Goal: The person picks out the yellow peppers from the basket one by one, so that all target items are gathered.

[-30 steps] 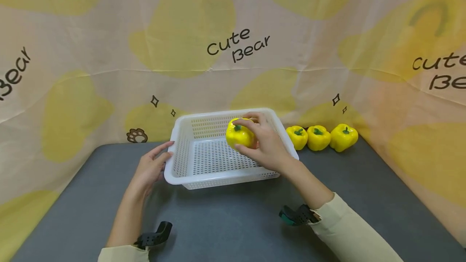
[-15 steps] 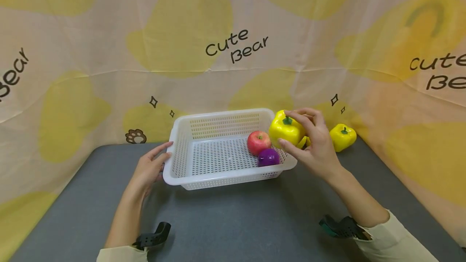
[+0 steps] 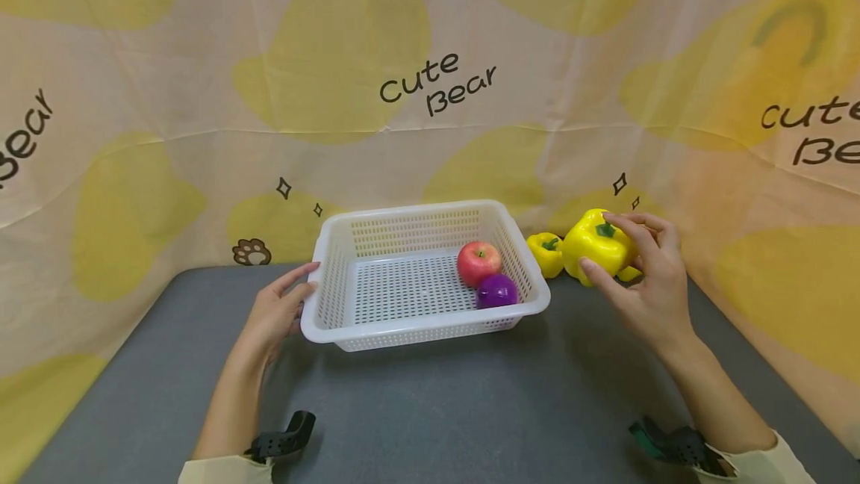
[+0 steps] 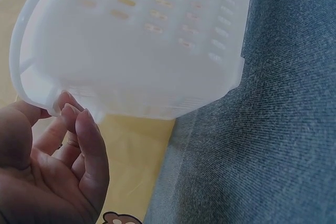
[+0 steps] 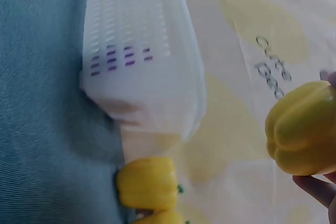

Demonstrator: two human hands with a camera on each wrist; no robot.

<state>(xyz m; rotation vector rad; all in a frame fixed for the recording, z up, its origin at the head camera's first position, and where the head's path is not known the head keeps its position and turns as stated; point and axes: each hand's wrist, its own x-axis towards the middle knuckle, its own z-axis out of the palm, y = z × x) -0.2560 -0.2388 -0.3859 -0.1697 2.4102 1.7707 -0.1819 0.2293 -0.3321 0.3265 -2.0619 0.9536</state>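
Observation:
My right hand (image 3: 648,282) grips a yellow bell pepper (image 3: 596,246) between thumb and fingers, to the right of a white plastic basket (image 3: 403,331). In the right wrist view the held bell pepper (image 5: 302,129) is off the table, apart from the other peppers. My left hand (image 3: 275,308) pinches the basket's left rim; in the left wrist view, thumb and fingertips meet at the rim's corner (image 4: 52,109). Inside the basket, at its right end, a red apple (image 3: 479,264) sits beside a shiny purple ball-like thing (image 3: 497,291), whose kind I cannot tell.
Right of the basket, a yellow bell pepper (image 3: 547,254) stands on the dark grey table (image 3: 430,409). Another pepper (image 3: 629,273) is mostly hidden behind the held one. A printed cloth backdrop (image 3: 363,66) rises behind the table's far edge.
My right hand has carried the bell pepper rightward from over the basket to above the row of peppers. This uncovered the apple and the purple thing. The left hand stays at the rim.

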